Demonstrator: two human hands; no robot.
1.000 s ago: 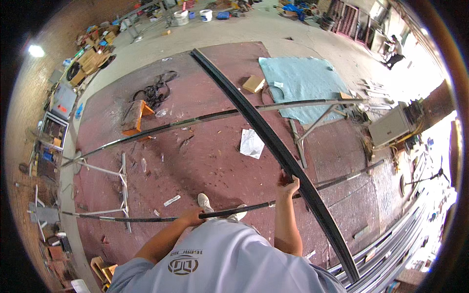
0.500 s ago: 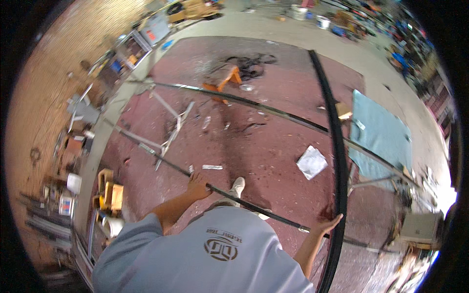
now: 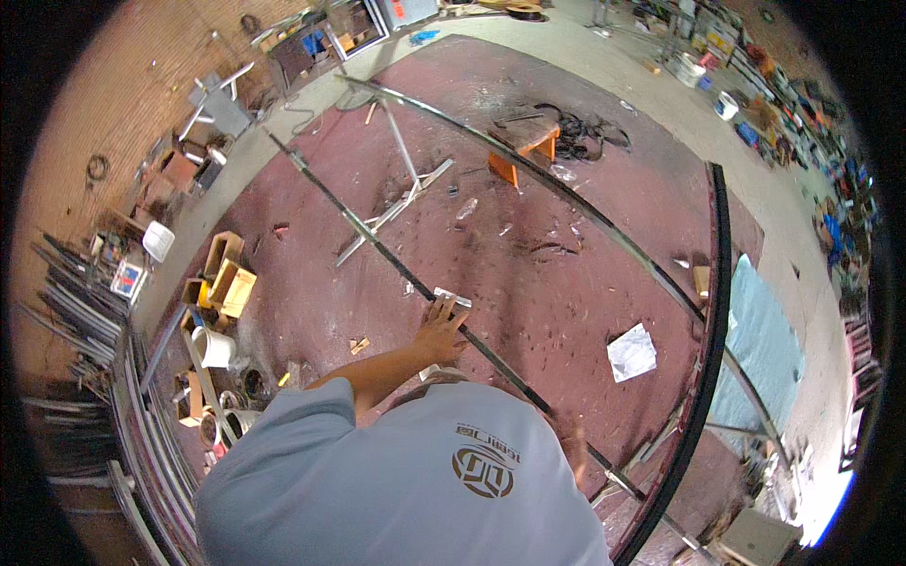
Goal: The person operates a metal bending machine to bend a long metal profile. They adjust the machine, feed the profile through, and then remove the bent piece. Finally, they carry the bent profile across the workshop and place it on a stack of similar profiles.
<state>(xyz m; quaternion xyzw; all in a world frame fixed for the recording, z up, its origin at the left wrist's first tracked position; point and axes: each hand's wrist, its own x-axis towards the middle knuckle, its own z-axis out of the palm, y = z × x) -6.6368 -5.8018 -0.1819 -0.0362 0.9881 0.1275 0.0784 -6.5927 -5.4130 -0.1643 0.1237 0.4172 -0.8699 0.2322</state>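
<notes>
My left hand (image 3: 441, 327) lies across the near rail (image 3: 354, 224), a long thin dark metal bar, with its fingers extended over the bar. Close to my shirt, my right hand (image 3: 572, 445) is smeared by motion beside the same rail, and its fingers cannot be made out. A long black ribbed bar (image 3: 714, 311) rests across the right part of the near rail and of a parallel far rail (image 3: 566, 193). Neither hand touches this black bar.
White metal legs (image 3: 406, 200) stand under the rails at left. An orange stand (image 3: 521, 156) and a black tangle (image 3: 590, 137) lie beyond. White paper (image 3: 632, 353) and a light blue sheet (image 3: 755, 354) are at right; wooden boxes (image 3: 231, 283) and a white bucket (image 3: 213, 348) at left.
My right hand has come away from the black bar and moved left toward my body. My left hand stays on the near rail, its fingers now straighter. The whole view has swung round.
</notes>
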